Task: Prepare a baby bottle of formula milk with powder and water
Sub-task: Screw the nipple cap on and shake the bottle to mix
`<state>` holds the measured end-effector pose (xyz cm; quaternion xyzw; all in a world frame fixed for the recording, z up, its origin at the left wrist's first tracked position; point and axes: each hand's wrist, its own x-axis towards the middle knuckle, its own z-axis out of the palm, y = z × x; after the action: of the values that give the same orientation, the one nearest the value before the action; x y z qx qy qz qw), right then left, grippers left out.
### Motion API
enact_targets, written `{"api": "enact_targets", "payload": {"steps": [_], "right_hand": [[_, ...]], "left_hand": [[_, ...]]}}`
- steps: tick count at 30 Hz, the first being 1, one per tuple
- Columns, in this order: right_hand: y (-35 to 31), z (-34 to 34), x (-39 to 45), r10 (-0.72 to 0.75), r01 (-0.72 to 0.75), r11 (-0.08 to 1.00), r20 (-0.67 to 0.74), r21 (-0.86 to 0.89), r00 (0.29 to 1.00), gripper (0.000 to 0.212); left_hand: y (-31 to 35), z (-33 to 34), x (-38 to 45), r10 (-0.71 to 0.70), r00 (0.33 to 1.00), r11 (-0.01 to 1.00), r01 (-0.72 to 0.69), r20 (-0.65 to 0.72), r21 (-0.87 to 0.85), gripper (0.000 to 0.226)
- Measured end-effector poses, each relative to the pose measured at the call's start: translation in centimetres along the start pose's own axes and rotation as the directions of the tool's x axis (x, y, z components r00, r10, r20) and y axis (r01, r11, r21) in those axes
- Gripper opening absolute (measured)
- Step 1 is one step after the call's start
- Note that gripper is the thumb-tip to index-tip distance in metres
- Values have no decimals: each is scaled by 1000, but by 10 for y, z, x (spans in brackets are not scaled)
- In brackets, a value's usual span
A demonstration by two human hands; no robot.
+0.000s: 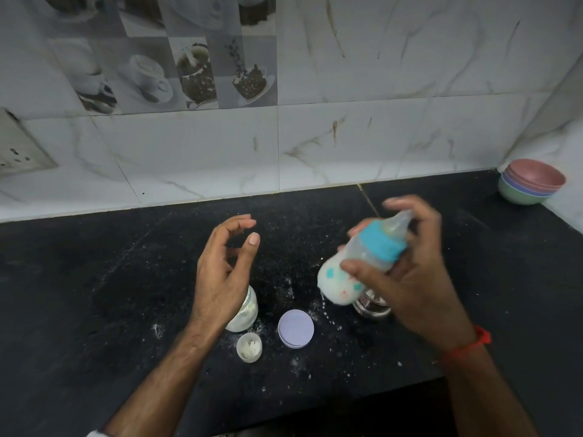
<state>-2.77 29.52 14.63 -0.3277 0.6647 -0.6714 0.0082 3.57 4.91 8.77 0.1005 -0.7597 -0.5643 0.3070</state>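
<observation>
Nearest the camera, 2 bare forearms reach in over a black speckled countertop (94, 279) dusted with white powder and a few drops of milk. Just ahead of the left forearm sits a small translucent cap (249, 347) with white specks inside, open side up, and beside it to the right lies a round lilac lid (296, 328), flat on the counter. Behind the cap, partly hidden by the left wrist, stands a glass jar (244, 316) holding white powder. The left hand (220, 272) hangs above that jar, holding nothing, its fingers loosely curled and spread apart with the thumb pointing up. The right hand (407, 279), with a red thread (470, 345) around the wrist, grips a baby bottle (356, 263) in the air: the thumb presses across the front of the body and the fingers wrap around the back, near the neck. The bottle is tilted, its teat up and to the right, its base down and to the left, blurred with motion; white milk fills the lower part, and a blue collar ring holds the clear teat. Under the bottle a small steel cup (372, 305) stands on the counter, mostly hidden. Farther back, at the right corner, 1 stack of pastel bowls (530, 184) rests against the marbled wall tiles (347, 137).
</observation>
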Motion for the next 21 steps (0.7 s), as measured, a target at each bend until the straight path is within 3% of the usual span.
{"api": "enact_targets", "payload": {"steps": [2,4,10,21], "right_hand": [[-17,-2,5,-22,41,981,-102,187,995,75],[-27,-4,11,-25,47,977,-107,209,994,76],[-18,0,14,-4,4,1000,-24,-6,1000,78],[-15,3,14,-2,2,996,3,-89,1000,79]], "left_hand": [[-1,0,0,-3,1000,1000,3,-5,-7,22],[-1,0,0,-5,1000,1000,4,-8,-14,22],[-1,-1,-1,-11,1000,1000,11,-12,-22,24],[-4,1,-8,-2,1000,1000,2,7,6,24]]}}
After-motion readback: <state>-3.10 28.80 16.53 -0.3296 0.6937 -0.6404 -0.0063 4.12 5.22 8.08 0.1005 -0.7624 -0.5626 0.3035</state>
